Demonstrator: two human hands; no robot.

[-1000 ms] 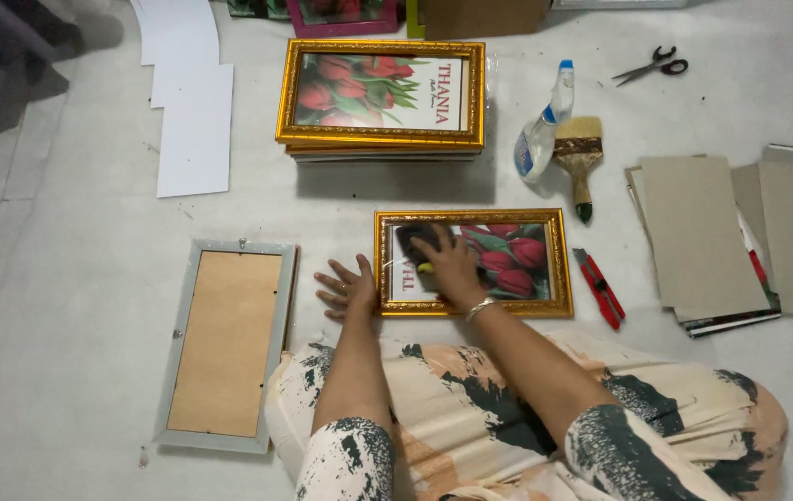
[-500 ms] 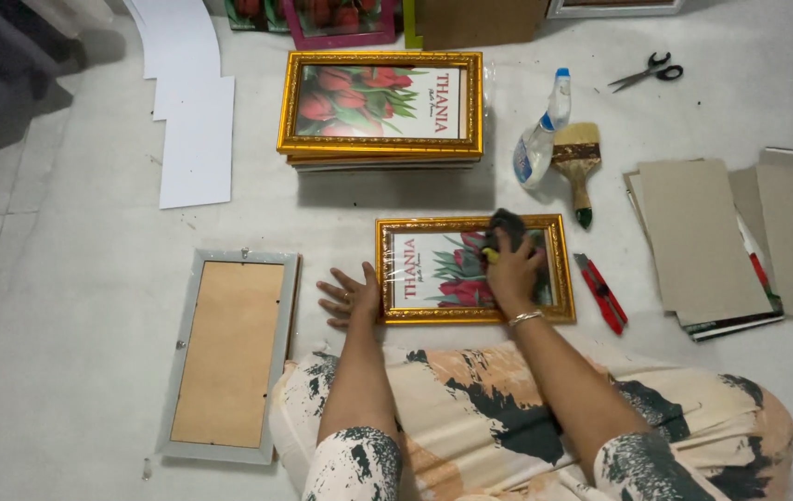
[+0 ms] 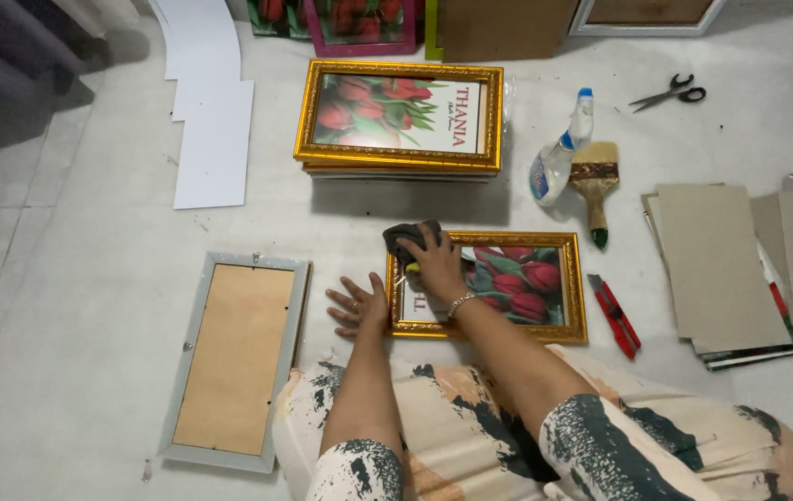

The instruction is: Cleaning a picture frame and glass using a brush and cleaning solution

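Right hand (image 3: 435, 263) presses dark cloth (image 3: 406, 236), apparently, on gold-framed tulip picture (image 3: 526, 283).

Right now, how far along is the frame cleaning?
Done, apparently: finished gold frames sit stacked above. In hand: the right hand presses a dark cloth on the top left corner of the gold tulip frame, while the left hand lies flat beside it. Left: a grey frame lies face down, backing showing.

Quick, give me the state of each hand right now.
Left hand: open, flat on the floor beside the gold picture frame.
Right hand: closed on a dark cloth, pressing it on the frame.
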